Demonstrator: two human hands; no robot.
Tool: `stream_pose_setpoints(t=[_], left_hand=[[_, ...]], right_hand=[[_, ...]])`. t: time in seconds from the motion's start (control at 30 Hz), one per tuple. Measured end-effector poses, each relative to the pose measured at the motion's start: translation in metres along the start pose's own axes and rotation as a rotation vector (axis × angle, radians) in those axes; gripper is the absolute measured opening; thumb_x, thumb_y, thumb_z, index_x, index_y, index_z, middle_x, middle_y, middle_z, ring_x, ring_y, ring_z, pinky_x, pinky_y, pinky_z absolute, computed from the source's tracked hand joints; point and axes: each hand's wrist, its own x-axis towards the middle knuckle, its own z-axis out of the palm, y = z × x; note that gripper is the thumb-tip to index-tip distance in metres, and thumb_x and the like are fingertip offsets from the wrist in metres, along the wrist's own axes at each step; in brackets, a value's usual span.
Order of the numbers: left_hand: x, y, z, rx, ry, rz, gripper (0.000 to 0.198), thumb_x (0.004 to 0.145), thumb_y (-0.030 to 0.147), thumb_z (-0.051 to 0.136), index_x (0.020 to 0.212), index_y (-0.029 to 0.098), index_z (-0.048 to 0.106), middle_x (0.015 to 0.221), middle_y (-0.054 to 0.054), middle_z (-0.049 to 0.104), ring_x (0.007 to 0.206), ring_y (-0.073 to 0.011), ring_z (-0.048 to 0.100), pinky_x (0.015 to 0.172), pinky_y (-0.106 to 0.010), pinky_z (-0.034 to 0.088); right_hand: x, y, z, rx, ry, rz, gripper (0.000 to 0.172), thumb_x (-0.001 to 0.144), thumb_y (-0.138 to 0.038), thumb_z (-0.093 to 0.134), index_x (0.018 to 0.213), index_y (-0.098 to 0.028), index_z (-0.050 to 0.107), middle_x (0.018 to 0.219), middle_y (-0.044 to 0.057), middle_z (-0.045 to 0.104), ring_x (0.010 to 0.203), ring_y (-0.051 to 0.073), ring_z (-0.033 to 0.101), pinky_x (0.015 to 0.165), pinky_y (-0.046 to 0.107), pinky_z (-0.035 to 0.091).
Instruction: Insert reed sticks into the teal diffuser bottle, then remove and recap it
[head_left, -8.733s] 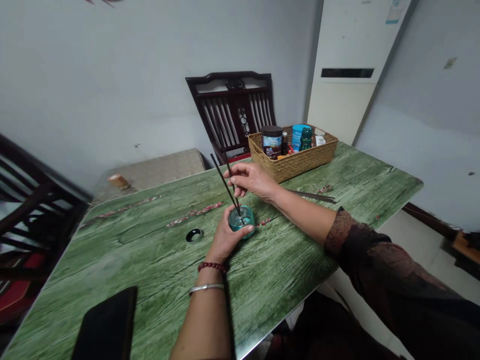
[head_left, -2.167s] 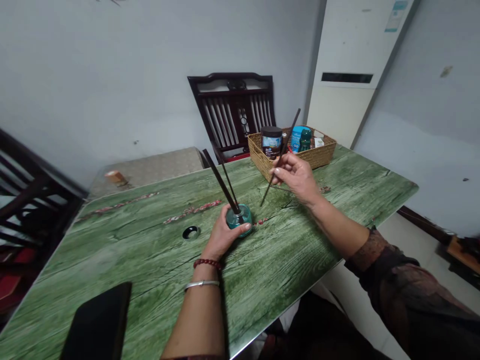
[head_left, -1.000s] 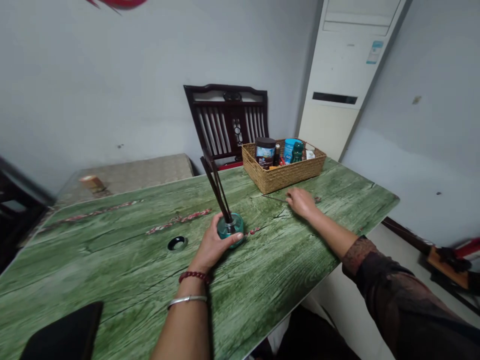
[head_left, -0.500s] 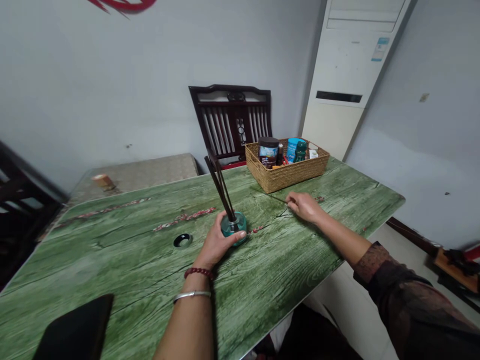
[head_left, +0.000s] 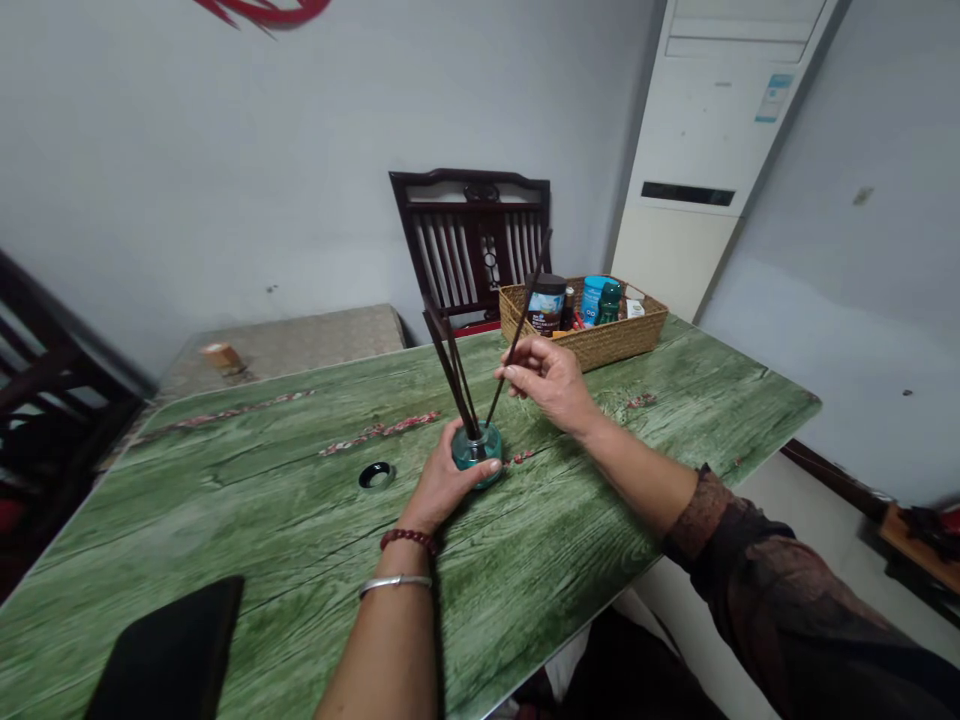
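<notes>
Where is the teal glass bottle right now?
In the head view, the teal glass bottle stands on the green table just below centre, held by the left hand, with the black ring to its left.

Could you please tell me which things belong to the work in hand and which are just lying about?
In hand:
- teal bottle, left hand
- sticks standing in it
- another stick, right hand
- possibly the black ring

Lying about:
- flat black slab
- wicker basket

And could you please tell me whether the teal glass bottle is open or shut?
Open: the teal glass bottle has several dark sticks rising out of its top, and no lid covers it.
</notes>
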Motion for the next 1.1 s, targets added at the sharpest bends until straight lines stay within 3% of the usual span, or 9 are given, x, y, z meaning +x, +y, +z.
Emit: stream_pose_setpoints(t=[0.53,0.7,0.8,0.93,1.1], left_hand=[[0.001,-0.003,0.001,-0.012,0.007,0.021,0.075,0.062,0.047,0.084,0.123,0.02,0.051,0.111,-0.008,0.067,0.102,-0.028,0.064,0.094,-0.045,0.049],[0.0,-0.007,0.002,-0.033,0.022,0.037,0.079,0.06,0.044,0.086,0.125,0.02,0.05,0.118,-0.009,0.064,0.109,-0.0288,0.062,0.097,-0.045,0.047],[-0.001,-0.004,0.002,-0.009,0.048,0.005,0.08,0.056,0.042,0.087,0.123,0.02,0.05,0.112,-0.008,0.066,0.104,-0.0281,0.064,0.094,-0.045,0.048],[-0.002,0.003,0.0,0.016,0.064,-0.026,0.074,0.056,0.041,0.086,0.119,0.02,0.054,0.107,-0.006,0.068,0.098,-0.0273,0.066,0.091,-0.044,0.05],[-0.003,0.001,-0.001,0.071,0.071,-0.017,0.073,0.061,0.045,0.084,0.123,0.019,0.056,0.115,-0.01,0.067,0.107,-0.0301,0.064,0.097,-0.045,0.047]], right_hand=[[0.005,0.042,0.027,-0.365,-0.04,-0.004,0.004,0.079,-0.021,0.064,0.082,-0.02,0.062,0.074,-0.004,0.063,0.069,0.012,0.058,0.068,0.024,0.047],[-0.014,0.057,0.025,-0.512,-0.093,0.015,0.014,0.077,-0.019,0.066,0.09,-0.02,0.065,0.08,-0.003,0.068,0.065,0.011,0.056,0.071,0.024,0.045],[-0.024,0.076,0.016,-0.505,-0.008,0.071,0.021,0.078,-0.021,0.064,0.099,-0.02,0.065,0.086,-0.002,0.069,0.062,0.011,0.055,0.069,0.024,0.045],[-0.029,0.115,0.002,-0.478,0.158,0.189,0.012,0.08,-0.018,0.06,0.091,-0.02,0.064,0.082,-0.001,0.067,0.07,0.013,0.06,0.071,0.026,0.047],[-0.029,0.151,-0.006,-0.453,0.211,0.344,0.012,0.079,-0.013,0.06,0.088,-0.02,0.064,0.073,-0.002,0.062,0.067,0.014,0.06,0.068,0.025,0.046]])
